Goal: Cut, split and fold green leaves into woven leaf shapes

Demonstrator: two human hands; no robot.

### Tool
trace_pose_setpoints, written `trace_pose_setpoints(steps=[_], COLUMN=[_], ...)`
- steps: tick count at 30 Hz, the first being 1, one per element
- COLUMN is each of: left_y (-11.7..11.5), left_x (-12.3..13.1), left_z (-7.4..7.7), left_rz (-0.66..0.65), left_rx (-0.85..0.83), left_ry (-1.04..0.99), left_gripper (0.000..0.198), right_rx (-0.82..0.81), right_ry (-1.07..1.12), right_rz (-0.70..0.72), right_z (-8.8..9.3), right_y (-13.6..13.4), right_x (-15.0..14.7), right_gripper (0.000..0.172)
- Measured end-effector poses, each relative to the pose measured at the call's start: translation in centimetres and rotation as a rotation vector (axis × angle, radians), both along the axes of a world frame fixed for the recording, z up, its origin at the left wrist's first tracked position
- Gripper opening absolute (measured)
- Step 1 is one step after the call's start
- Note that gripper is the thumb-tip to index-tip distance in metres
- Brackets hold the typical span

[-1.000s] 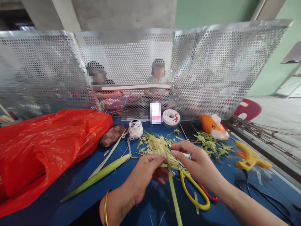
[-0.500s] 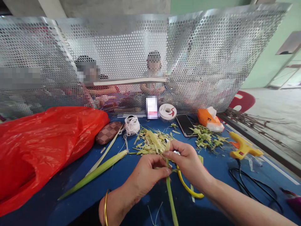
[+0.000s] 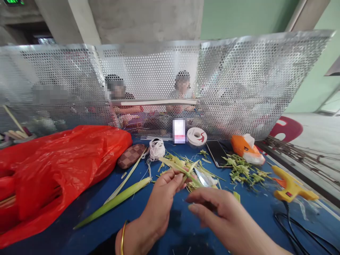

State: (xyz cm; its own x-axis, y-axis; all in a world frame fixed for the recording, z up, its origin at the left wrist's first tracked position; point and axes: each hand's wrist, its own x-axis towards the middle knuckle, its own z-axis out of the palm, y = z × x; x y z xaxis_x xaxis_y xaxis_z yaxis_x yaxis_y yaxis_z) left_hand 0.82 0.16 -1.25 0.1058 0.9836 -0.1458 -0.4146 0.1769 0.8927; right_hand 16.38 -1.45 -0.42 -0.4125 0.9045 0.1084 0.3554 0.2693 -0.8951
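Change: since a moment ago the right hand [image 3: 223, 216] has let go of the pale green leaf strip [image 3: 175, 165] and dropped nearer and lower; the strip no longer hangs toward the near edge but juts up and away to the left.
Right hand: blurred and nearest, palm down over the blue surface [image 3: 255, 198], fingers bent and thumb close to the forefinger; I cannot tell whether anything sits between them.
Left hand: the left hand [image 3: 159, 202], a gold bangle [image 3: 122, 241] on its wrist, has its fingertips closed in a pinch on the strip's near end.
Leaf strip: held just above a heap of leaf scraps [image 3: 186, 166], well apart from the right hand.
Beside the hands: a shiny scissor blade [image 3: 202, 178] lies among the scraps just right of the pinch; a long green stalk [image 3: 117, 200] lies slantwise to the left.
Left side: a crumpled red plastic bag [image 3: 53, 170] covers much of the surface.
Right side: a yellow glue gun [image 3: 289, 186] with a black cord [image 3: 294, 226], and a second pile of green cuttings [image 3: 244, 170].
Farther back: a checkered pouch [image 3: 131, 156], white thread [image 3: 156, 148], a ribbon roll [image 3: 196, 136], a dark phone [image 3: 217, 153] and an orange tissue pack [image 3: 245, 148].
Farthest: a perforated metal screen [image 3: 252, 81], with two people seated behind it.
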Motion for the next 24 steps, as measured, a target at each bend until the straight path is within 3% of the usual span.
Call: trace_pose_setpoints(steps=[2,6,13,19,24], left_y=[-0.4,-0.9,-0.8,-0.8,-0.8], left_x=[0.4,1.1,1.2,1.1,1.1], left_z=[-0.1,-0.3,-0.5,-0.9,-1.0], left_rz=[0.001,-0.017,-0.018,0.111,0.13], left_rx=[-0.036,-0.09,-0.021,-0.042,-0.055], left_ry=[-0.07,-0.157,-0.1,-0.026,-0.055], left_gripper=[0.02,0.031,0.03,0.028,0.024], right_rx=[-0.178,-0.277,-0.273,-0.266,-0.215], right_ry=[0.153,0.397,0.396,0.368,0.319], right_rz=[-0.001,-0.102,-0.138,-0.111,-0.095], right_z=[-1.1,-2.1,-2.0,-3.3,-4.2], right_y=[0.3,1.3,1.2,1.2,1.1], right_x=[-1.2,-2.2,-2.2,-2.0,-2.1], right_gripper=[0.017,0.025,0.048,0.037,0.035])
